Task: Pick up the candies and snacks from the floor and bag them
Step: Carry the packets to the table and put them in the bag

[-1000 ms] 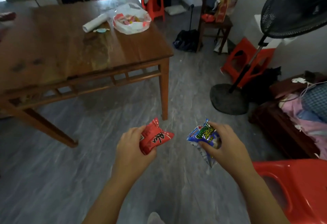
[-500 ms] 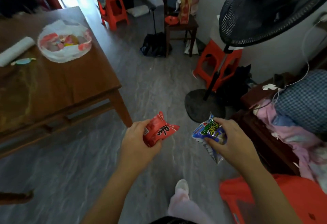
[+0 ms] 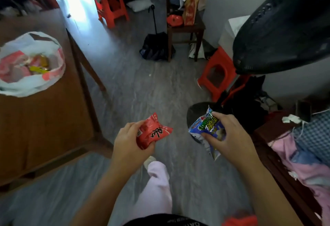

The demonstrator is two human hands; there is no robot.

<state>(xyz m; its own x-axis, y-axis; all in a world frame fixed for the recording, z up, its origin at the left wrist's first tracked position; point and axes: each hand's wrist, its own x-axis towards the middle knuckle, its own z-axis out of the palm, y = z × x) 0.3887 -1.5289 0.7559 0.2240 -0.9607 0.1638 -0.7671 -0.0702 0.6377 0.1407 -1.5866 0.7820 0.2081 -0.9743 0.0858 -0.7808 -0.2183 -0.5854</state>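
Wooden table [image 3: 44, 127] fills the left side. A black fan [image 3: 285, 34] looms at upper right, with its round base [image 3: 198, 111] on the floor just behind the right hand. Heaped clothes [image 3: 303, 154] line the right edge. A white plastic bag [image 3: 30, 83] sits open on the table with wrappers inside, well apart from both hands. A red stool [image 3: 217, 72] stands under the fan.

Left hand [image 3: 128, 143] is curled round a red snack packet [image 3: 153, 133]. Right hand [image 3: 232, 136] pinches a blue snack packet [image 3: 207, 127] between thumb and fingers — both packets are held above the floor [image 3: 142, 92], which is grey and streaked.
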